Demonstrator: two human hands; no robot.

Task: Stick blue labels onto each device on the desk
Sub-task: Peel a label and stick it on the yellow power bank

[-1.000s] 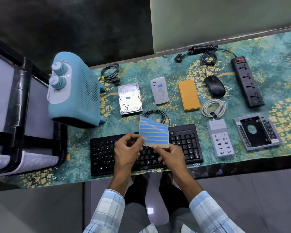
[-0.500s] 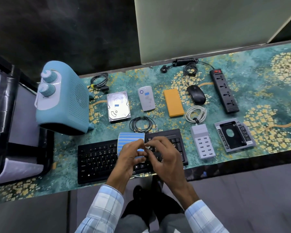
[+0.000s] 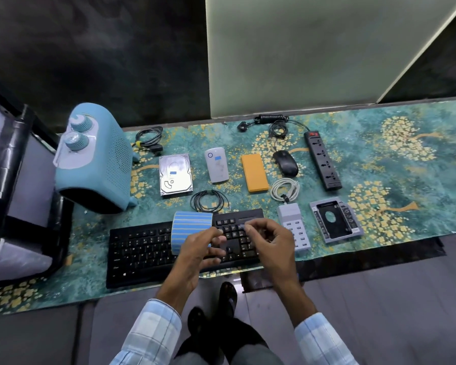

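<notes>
Risk of the curled label sheet springing shut or slipping, pinched only at its near corner by left hand above the keyboard — just right of it, right hand fingertips drawn together clear of the sheet, on what may be a peeled label, too blurred to tell.

matt keyboard, shiny, perhaps metal drive

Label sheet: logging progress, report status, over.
Left hand grips label sheet over keyboard. Right hand pinched, label in it too blurred to confirm. Hard drive, white power bank labelled. Nothing blocking the hands.
</notes>
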